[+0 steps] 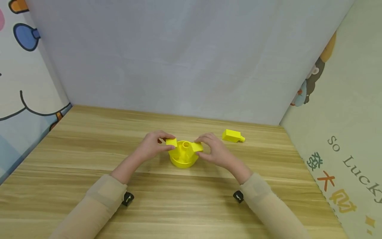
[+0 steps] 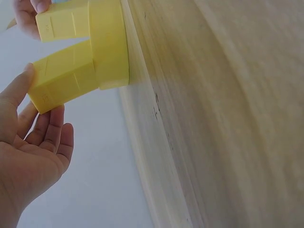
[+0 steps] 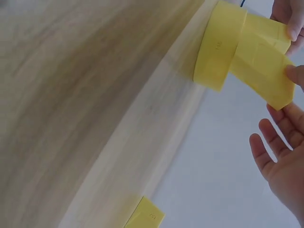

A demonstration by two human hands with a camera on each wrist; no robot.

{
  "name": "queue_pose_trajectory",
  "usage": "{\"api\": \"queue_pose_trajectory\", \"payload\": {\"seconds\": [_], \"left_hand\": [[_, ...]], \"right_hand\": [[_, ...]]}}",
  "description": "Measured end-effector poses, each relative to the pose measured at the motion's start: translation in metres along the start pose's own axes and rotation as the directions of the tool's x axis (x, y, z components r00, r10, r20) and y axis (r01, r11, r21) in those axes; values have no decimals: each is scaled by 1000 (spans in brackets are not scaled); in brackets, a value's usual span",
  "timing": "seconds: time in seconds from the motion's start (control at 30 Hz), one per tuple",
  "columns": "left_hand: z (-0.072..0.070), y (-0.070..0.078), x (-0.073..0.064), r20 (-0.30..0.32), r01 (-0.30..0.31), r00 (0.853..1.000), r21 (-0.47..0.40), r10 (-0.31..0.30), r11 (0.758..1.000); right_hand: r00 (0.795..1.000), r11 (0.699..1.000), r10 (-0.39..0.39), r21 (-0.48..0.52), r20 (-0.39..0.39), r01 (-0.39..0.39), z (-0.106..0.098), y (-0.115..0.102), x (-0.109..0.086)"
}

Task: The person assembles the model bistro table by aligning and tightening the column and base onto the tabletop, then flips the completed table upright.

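Observation:
A round yellow holder (image 1: pixel 182 164) with a hollow post in its middle stands on the table. My left hand (image 1: pixel 153 145) pinches the top of a yellow block (image 2: pixel 65 76) between thumb and fingers; the block leans outward, its lower end inside the holder's rim. On the other side my right hand (image 1: pixel 215 150) pinches a second yellow block (image 3: pixel 264 69), which tilts outward too with its lower end in the holder. The bottoms of both blocks are hidden by the holder's wall.
Behind and right of the holder a third yellow block (image 1: pixel 231 135) with a small round knob at one end lies on the wooden table (image 1: pixel 179 205). A pale curtain (image 1: pixel 179 59) hangs along the back edge, with printed panels at both sides.

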State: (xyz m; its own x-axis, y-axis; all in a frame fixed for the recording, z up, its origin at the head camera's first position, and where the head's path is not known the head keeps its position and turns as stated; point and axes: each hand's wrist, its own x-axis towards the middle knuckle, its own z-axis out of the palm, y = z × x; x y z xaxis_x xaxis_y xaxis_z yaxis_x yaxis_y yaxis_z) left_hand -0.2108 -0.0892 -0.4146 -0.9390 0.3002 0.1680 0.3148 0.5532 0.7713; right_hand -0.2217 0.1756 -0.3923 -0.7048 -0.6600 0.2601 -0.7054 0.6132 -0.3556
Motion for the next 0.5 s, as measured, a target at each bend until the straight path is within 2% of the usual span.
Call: {"api": "queue_pose_trajectory", "payload": {"seconds": [0.13,0.3,0.4,0.5], "left_hand": [[0,1,0,2,4,1000,-3,-4,1000],[0,2,-1,3,8,1000,2,-8,1000],[0,1,-1,-2,-3,1000,8,3,1000],[0,1,-1,-6,-8,1000,8,8,1000]], "right_hand": [[994,994,105,23,-33,-104,3,-6,-4],[973,974,220,69,-65,-215,11,-13,-4],[963,964,259,86,-70,-253,13,-16,-4],[963,963,264,73,-48,-260,12,-16,-4]]}}
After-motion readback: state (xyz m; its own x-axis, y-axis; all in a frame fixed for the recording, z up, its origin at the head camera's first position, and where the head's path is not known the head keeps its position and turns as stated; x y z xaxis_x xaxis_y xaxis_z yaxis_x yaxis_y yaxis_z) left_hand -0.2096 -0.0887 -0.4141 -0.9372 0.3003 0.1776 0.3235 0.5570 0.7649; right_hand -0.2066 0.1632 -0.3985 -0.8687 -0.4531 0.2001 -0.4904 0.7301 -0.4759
